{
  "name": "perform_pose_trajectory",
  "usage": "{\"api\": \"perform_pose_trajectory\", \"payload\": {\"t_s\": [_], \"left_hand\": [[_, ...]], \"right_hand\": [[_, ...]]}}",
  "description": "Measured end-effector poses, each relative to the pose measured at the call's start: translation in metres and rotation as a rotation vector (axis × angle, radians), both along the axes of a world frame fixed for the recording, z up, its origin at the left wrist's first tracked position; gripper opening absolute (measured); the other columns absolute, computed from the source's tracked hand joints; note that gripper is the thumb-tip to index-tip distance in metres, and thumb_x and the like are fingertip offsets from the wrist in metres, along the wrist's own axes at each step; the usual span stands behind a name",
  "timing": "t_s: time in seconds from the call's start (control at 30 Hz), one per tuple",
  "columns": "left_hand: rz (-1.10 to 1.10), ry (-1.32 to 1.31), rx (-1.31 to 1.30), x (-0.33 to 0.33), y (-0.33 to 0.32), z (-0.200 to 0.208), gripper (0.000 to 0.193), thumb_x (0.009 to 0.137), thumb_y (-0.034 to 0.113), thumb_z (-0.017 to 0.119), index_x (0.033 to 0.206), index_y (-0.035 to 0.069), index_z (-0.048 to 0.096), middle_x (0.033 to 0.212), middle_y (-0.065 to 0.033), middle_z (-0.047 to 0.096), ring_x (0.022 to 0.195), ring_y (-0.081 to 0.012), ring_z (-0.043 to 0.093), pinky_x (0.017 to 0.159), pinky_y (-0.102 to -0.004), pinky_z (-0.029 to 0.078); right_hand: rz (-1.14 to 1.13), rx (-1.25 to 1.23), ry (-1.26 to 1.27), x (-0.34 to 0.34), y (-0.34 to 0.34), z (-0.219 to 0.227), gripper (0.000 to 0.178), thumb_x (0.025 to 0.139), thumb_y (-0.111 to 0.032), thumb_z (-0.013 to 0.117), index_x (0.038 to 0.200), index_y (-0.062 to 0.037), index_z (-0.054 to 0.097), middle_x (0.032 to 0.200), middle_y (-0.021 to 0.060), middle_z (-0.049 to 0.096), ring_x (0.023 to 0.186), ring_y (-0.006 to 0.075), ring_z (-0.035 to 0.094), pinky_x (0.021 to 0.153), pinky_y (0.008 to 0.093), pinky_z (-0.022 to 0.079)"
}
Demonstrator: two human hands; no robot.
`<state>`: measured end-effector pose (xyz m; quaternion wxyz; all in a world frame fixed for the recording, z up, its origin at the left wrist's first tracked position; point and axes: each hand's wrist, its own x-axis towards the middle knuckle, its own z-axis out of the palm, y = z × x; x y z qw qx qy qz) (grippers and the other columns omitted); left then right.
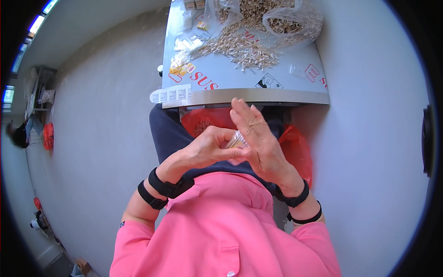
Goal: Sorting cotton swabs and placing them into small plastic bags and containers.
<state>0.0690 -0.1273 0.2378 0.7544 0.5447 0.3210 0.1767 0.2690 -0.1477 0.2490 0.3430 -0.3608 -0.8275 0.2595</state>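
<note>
My left hand (205, 148) pinches a small pack of cotton swabs (238, 140) between thumb and fingers, above my lap. White stick ends show at its upper part; its lower part looks yellow and pinkish, and the fingers cover much of it. My right hand (264, 147) is held upright beside the pack, fingers stretched out, its palm side against or very close to the swabs. Beyond both hands, a loose heap of cotton swabs (244, 50) lies on the table (235, 82).
A clear plastic bag (302, 23) of swabs stands at the table's far right. Small yellow-and-white boxes (182, 67) lie at its left, near a strip of printed labels (171, 94). Red bags (297, 154) hang below the metal table edge (258, 96). People are far left.
</note>
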Motion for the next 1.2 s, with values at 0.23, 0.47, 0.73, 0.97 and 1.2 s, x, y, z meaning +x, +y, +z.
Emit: {"api": "perform_pose_trajectory", "payload": {"t_s": [0.23,0.47,0.73,0.97,1.2], "left_hand": [[-0.128,-0.026,-0.231,-0.014,-0.059,-0.062,0.019,0.093,0.015,0.071,0.104,0.000,0.070,0.083,-0.0029,0.069,0.077,-0.0084,0.062,0.071,-0.0247,0.052],[-0.048,-0.063,0.230,-0.006,-0.048,-0.033,0.027,0.087,0.015,0.076,0.111,0.003,0.071,0.099,-0.0078,0.066,0.092,-0.0166,0.062,0.078,-0.0293,0.050],[0.203,0.039,0.786,-0.009,-0.030,-0.006,0.046,0.077,-0.005,0.075,0.121,0.010,0.069,0.103,-0.0085,0.064,0.094,-0.0228,0.066,0.087,-0.0382,0.056],[0.265,0.029,1.043,-0.004,-0.020,-0.005,0.045,0.075,-0.007,0.072,0.118,0.000,0.063,0.108,-0.0117,0.067,0.102,-0.0278,0.067,0.106,-0.0486,0.049],[0.221,0.271,1.192,-0.005,-0.010,-0.001,0.035,0.077,0.012,0.076,0.111,0.005,0.069,0.116,-0.0096,0.070,0.110,-0.0292,0.066,0.107,-0.0502,0.046]], "right_hand": [[0.221,-0.258,-0.076,-0.007,-0.065,-0.064,0.063,0.099,-0.042,0.051,0.145,-0.0003,0.044,0.152,0.0170,0.043,0.148,0.0348,0.028,0.120,0.0574,0.010],[-0.138,-0.399,0.430,0.006,-0.049,-0.016,0.044,0.104,-0.029,0.051,0.135,0.0021,0.051,0.137,0.0184,0.056,0.132,0.0327,0.050,0.111,0.0401,0.037],[-0.348,-0.784,0.513,-0.002,-0.048,0.030,0.018,0.087,0.000,0.072,0.103,0.0005,0.062,0.094,0.0067,0.067,0.083,0.0132,0.067,0.076,0.0252,0.056],[-0.202,-0.591,0.346,0.003,-0.033,0.026,0.015,0.085,-0.002,0.074,0.097,0.0004,0.066,0.094,0.0073,0.064,0.085,0.0157,0.065,0.071,0.0266,0.054],[-0.168,-0.528,0.238,0.002,-0.021,0.027,0.016,0.082,-0.004,0.075,0.096,-0.0017,0.066,0.090,0.0102,0.061,0.080,0.0228,0.063,0.069,0.0323,0.051]]}}
